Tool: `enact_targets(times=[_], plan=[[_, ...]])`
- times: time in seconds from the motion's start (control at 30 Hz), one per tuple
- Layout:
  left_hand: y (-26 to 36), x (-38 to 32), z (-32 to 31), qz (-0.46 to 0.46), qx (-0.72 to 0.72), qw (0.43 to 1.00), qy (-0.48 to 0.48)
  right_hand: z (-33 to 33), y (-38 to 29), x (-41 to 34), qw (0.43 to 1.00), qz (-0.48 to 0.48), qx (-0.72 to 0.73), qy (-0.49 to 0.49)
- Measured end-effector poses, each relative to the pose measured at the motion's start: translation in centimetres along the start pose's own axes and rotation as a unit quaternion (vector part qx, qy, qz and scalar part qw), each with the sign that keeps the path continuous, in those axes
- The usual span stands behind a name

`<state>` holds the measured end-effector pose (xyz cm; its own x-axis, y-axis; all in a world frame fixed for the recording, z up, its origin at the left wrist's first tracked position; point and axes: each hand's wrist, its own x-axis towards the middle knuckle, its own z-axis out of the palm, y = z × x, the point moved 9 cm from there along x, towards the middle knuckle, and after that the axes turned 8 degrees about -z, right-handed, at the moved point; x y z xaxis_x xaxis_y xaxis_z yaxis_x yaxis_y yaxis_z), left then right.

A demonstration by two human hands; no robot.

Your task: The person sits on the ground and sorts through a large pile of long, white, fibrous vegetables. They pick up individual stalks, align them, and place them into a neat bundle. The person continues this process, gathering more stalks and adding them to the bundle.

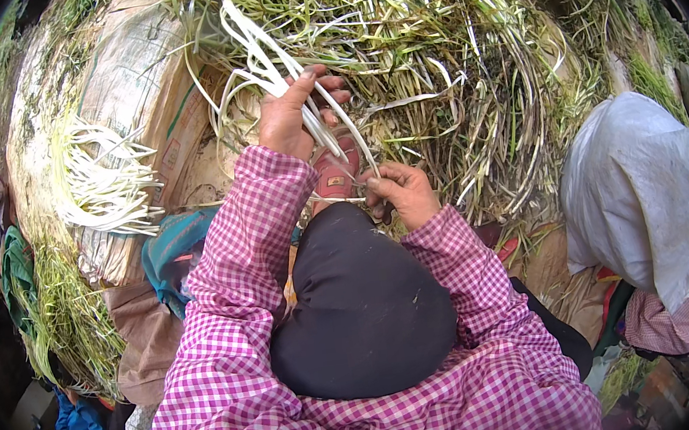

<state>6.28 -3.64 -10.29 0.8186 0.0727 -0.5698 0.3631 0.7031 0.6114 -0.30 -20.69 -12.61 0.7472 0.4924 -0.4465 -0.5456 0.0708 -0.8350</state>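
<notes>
My left hand (pixel 300 108) grips a small bunch of long pale stalks (pixel 259 49), which look like blanched garlic chives. Their upper ends fan out and bend beyond the thumb. My right hand (pixel 401 191), lower and to the right, pinches the lower end of one white stalk that runs down from the bunch. A heap of green and withered leafy stalks (pixel 424 72) lies in front of both hands. To the left, a sheaf of cleaned white stalks (pixel 108 178) rests on a flattened woven sack (pixel 130 67).
A full white woven sack (pixel 640 181) stands at the right. More green leaves (pixel 68 310) are piled at the left, near a teal cloth (pixel 177 253). My bent knee (pixel 360 296) in dark trousers and a red shoe (pixel 337 174) are just below my hands.
</notes>
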Motion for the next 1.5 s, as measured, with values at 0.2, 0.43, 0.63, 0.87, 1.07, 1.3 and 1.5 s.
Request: enact_targets(times=[0.2, 0.43, 0.63, 0.87, 1.07, 1.3, 1.5], plan=[[-3.9, -3.7, 1.4, -0.132, 0.001, 0.991, -0.008, 1.5, -2.5, -0.1, 0.997, -0.026, -0.065, 0.024], [-6.8, -6.5, 2.0, -0.158, -0.018, 0.979, -0.126, 2.4, -2.2, -0.2, 0.977, -0.069, -0.19, -0.066], [-7.6, -5.6, 2.4, -0.154, -0.019, 0.976, -0.151, 2.5, -2.1, -0.6, 0.929, 0.016, -0.339, -0.146], [-4.2, -6.3, 5.0, -0.015, 0.148, 0.98, -0.135, 3.8, -6.5, -0.3, 0.966, -0.136, -0.205, -0.082], [3.6, -5.0, 10.2, 0.179, 0.257, 0.943, -0.112, 3.6, -10.1, 0.8, 0.974, -0.18, -0.135, -0.002], [7.4, 1.1, 11.3, 0.084, -0.025, 0.981, -0.171, 0.8, -11.1, 0.0, 0.962, -0.249, -0.11, -0.033], [4.1, 3.2, 5.6, 0.032, 0.002, 0.999, -0.014, -17.5, -13.9, 1.2, 0.928, -0.095, -0.19, 0.307]])
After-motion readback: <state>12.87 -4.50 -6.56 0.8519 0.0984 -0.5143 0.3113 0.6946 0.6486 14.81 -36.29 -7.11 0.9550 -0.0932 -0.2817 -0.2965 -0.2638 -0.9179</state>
